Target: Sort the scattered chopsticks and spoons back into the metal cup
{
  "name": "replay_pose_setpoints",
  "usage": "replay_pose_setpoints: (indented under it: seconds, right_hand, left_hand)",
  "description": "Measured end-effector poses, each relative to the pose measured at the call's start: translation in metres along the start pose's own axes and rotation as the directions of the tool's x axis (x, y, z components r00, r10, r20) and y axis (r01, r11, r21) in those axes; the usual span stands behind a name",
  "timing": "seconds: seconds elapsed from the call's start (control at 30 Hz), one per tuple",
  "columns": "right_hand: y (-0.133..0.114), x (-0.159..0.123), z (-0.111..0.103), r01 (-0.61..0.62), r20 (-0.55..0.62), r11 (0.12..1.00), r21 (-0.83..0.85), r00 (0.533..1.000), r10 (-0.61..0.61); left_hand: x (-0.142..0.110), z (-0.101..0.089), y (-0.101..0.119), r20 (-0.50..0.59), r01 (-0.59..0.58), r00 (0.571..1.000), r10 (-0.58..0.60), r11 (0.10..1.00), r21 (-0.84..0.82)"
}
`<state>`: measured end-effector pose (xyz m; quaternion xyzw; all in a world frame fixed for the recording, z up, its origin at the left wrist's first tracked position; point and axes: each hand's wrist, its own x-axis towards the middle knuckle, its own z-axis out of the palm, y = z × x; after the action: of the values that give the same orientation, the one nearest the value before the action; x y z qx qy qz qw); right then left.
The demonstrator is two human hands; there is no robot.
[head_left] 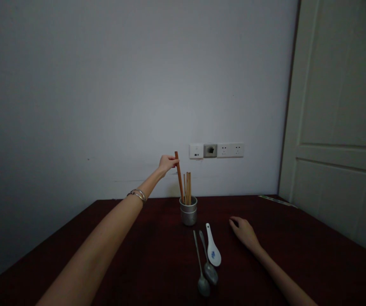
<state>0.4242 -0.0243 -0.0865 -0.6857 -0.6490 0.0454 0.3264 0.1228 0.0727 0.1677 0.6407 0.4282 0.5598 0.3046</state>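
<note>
My left hand [168, 164] is closed on the upper end of reddish-brown chopsticks [179, 176], whose lower ends reach into a metal cup [188, 216]. Several lighter wooden chopsticks [187, 187] stand upright in the same cup. To the right, my right hand [244, 231] rests on the table with its fingers curled; whether anything is under them is hidden. Between the cup and me lie a white spoon with a blue mark [214, 254], a metal spoon [210, 272] and a long-handled metal spoon [203, 285], side by side.
The dark red table [144, 255] meets a pale wall [122, 93] at its far edge. Sockets and switch plates [216, 150] sit on the wall behind the cup. A light panelled door [339, 127] stands at the right. A flat strip [277, 200] lies near the back right corner.
</note>
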Motion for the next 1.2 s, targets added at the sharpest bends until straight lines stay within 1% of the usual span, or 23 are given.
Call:
replay_pose_setpoints:
  seconds: [0.33,0.53,0.73,0.87,1.07,1.2]
  right_hand:
    - [-0.004,-0.003,-0.003,0.022,-0.010,1.000,0.003,1.000,-0.022]
    - [-0.007,-0.005,-0.005,0.021,-0.006,1.000,-0.017,1.000,-0.021]
    - [-0.010,-0.005,-0.007,0.021,0.000,0.999,-0.033,1.000,-0.021]
    - [-0.012,-0.006,-0.009,0.017,0.007,0.999,-0.037,1.000,-0.016]
    - [-0.013,-0.007,-0.009,0.005,0.000,0.999,-0.034,1.000,-0.005]
    - [-0.013,-0.007,-0.008,-0.002,-0.004,0.999,-0.035,1.000,0.002]
  left_hand:
    - [-0.003,0.007,-0.016,0.040,0.038,0.998,-0.039,0.999,0.022]
    - [-0.013,0.013,-0.024,0.075,0.032,0.997,-0.037,0.998,0.057]
    - [-0.020,0.020,-0.042,0.105,0.033,0.993,-0.046,0.992,0.126]
    - [-0.022,0.022,-0.053,0.094,0.049,0.994,-0.061,0.991,0.121]
    - [-0.030,0.029,-0.066,0.117,0.044,0.991,-0.062,0.988,0.149]
    - [-0.036,0.032,-0.072,0.128,0.038,0.990,-0.055,0.991,0.132]
